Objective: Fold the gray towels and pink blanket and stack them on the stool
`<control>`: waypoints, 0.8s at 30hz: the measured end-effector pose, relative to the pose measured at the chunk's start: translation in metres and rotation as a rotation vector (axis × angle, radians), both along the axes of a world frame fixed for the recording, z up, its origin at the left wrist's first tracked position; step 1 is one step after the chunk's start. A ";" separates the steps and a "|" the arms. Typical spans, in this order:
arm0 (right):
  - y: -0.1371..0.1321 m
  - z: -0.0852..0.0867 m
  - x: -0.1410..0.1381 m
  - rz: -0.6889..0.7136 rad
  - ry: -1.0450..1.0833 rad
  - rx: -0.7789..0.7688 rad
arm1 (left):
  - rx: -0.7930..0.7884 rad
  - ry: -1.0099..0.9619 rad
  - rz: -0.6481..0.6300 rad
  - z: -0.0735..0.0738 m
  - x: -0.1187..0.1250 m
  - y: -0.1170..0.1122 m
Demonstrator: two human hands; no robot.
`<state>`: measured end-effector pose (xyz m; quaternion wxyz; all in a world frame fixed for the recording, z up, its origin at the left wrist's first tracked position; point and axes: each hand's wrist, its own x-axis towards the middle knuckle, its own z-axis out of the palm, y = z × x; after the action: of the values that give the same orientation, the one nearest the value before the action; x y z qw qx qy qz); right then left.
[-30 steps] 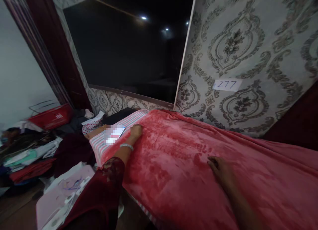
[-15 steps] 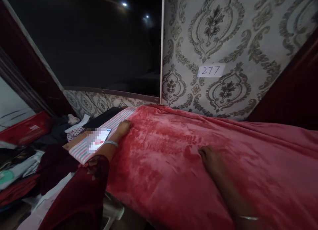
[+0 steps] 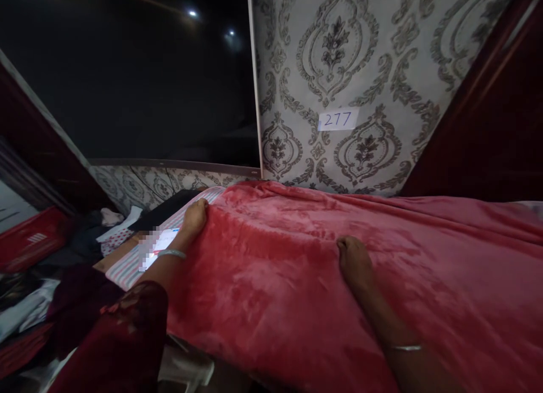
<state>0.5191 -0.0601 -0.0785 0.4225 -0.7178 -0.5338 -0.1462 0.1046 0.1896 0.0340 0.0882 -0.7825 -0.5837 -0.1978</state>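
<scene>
A plush red blanket (image 3: 297, 268) lies spread over a bed. My left hand (image 3: 194, 217) rests at the blanket's left edge, fingers curled over the edge where it meets a striped sheet (image 3: 127, 268). My right hand (image 3: 354, 261) lies flat on the blanket's middle, fingers stretched out and holding nothing. Both wrists wear a thin bangle. A phone (image 3: 158, 247) with a lit screen lies on the striped sheet just left of my left wrist.
A patterned wall with a paper label reading 277 (image 3: 338, 120) stands behind the bed. A large dark screen (image 3: 139, 82) hangs at the left. Piled clothes (image 3: 38, 302) and a red basket (image 3: 25, 240) crowd the floor at the left.
The view has swung to the right. Both hands have slid toward the far side of the blanket, the left one reaching its edge by the striped sheet.
</scene>
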 end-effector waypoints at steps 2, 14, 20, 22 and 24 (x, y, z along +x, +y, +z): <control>-0.002 0.003 0.001 -0.048 0.014 0.055 | 0.002 0.044 0.001 0.005 0.000 -0.005; -0.028 0.020 0.006 0.070 -0.058 0.087 | 0.094 0.360 -0.349 0.043 -0.033 -0.046; -0.042 0.023 0.005 0.192 -0.203 -0.035 | 0.100 0.324 -0.475 0.053 -0.053 -0.068; -0.048 0.026 0.006 0.193 -0.263 -0.074 | 0.124 0.291 -0.428 0.055 -0.056 -0.075; -0.057 0.032 0.008 0.179 -0.315 -0.078 | 0.137 0.244 -0.391 0.057 -0.056 -0.083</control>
<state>0.5275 -0.1169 -0.0463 0.3168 -0.6514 -0.6604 -0.1980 0.0484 0.1068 0.0905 0.1710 -0.8909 -0.3915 -0.1543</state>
